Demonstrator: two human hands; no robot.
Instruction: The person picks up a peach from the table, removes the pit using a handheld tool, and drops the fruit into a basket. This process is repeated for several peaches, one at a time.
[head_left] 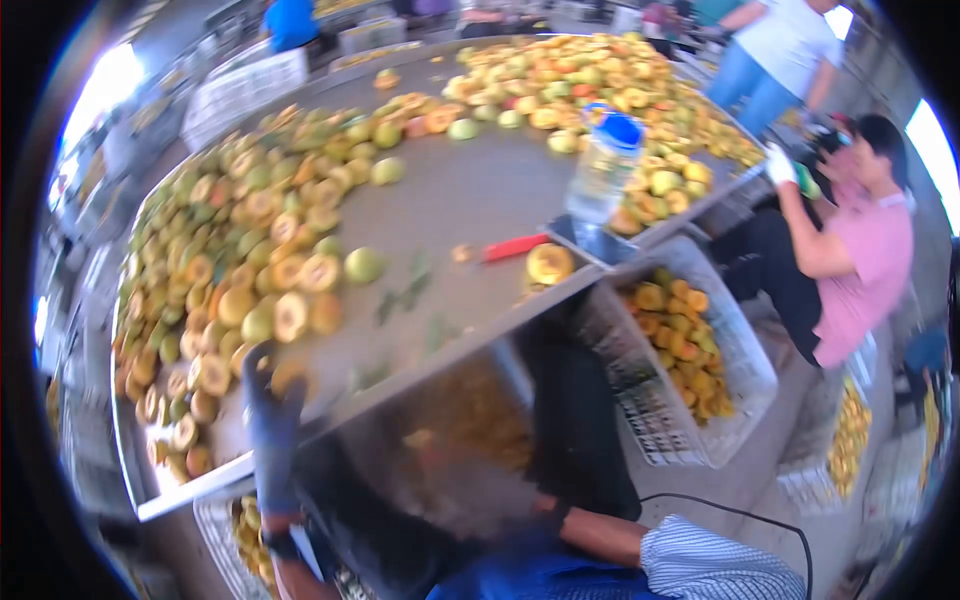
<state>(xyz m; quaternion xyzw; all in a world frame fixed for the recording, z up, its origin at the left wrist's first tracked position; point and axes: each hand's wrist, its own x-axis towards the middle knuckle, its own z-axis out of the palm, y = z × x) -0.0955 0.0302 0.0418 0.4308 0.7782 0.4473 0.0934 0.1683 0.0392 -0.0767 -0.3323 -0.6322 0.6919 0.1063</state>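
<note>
My left hand (268, 415), in a dark blue glove, is raised at the near edge of the steel table (470, 200). Its fingers curl around a yellow-orange fruit (290, 378); motion blur softens the grip. Just beyond it lies a thick heap of cut and whole yellow-green fruit (230, 270). My right forearm (600, 535) comes out of a striped sleeve and runs left below the table edge. My right hand (535, 508) looks dark-gloved and is blurred against the table's shadowed front, so I cannot make out its fingers.
A red-handled knife (515, 247), a lone fruit (549, 264) and a blue-capped water bottle (605, 170) sit near the table's right edge. A white crate (740, 400) of fruit stands below. A seated person in pink (865, 260) works at the right; another crate (215, 535) is by my left side.
</note>
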